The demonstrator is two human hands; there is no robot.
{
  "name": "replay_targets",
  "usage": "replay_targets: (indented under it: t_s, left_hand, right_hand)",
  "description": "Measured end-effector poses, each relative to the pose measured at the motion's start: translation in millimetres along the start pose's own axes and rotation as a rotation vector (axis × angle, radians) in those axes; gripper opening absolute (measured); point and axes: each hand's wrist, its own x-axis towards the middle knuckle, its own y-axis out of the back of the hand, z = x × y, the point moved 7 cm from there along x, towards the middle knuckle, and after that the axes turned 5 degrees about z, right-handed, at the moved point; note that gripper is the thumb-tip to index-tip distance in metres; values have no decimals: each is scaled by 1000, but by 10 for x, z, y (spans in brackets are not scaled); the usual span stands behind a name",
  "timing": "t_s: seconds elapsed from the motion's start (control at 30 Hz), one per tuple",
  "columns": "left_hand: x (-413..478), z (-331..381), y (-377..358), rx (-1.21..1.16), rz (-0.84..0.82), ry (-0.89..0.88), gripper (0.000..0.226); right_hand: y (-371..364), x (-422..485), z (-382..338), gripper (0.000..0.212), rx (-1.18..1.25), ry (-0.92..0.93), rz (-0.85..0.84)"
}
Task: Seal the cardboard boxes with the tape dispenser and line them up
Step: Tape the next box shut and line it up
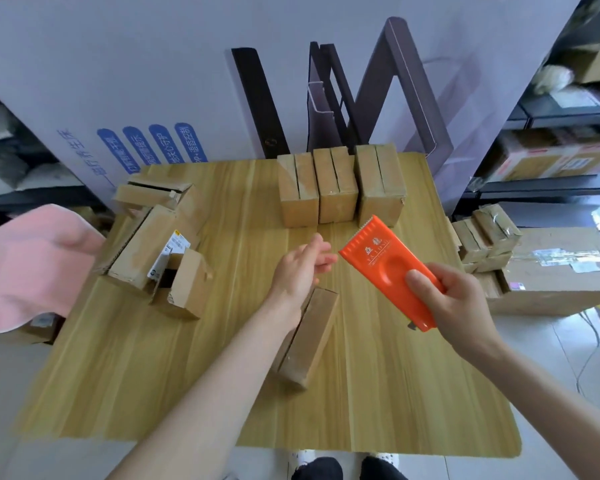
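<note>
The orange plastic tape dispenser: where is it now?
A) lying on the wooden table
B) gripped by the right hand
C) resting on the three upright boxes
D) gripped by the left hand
B: the right hand grips the orange plastic tape dispenser above the light wooden table; the left hand is open and empty.

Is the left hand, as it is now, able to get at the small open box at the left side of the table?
Probably yes. The left hand is open and holds nothing, and the strip of table between it and the open box looks bare.
</note>
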Motion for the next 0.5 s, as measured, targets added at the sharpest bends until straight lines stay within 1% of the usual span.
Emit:
replay_targets:
  t_s: [0.07, 0.1, 0.23, 0.3, 0.4, 0.5]
  left_hand:
    - [-72, 215, -48, 14, -115, 15, 46]
    - [-98, 309, -53, 8, -144, 4, 45]
    - [-170, 582, 17, 12, -132, -84, 25]
    - [-200, 667, 30, 40, -155, -122, 20]
    - [-245, 762, 48, 54, -180, -156, 15]
    - [-274, 856, 83, 84, -170, -192, 19]
  right_hand:
    - [5, -1, -127, 13, -12, 43, -2]
    - [9, 4, -183, 12, -24, 65, -3]
    - [35, 32, -355, 11, -103, 144, 8]
    - [44, 51, -423, 12, -135, 179, 15]
    - [44, 69, -488, 12, -137, 198, 16]
    - [27, 83, -543, 10, -129, 204, 4]
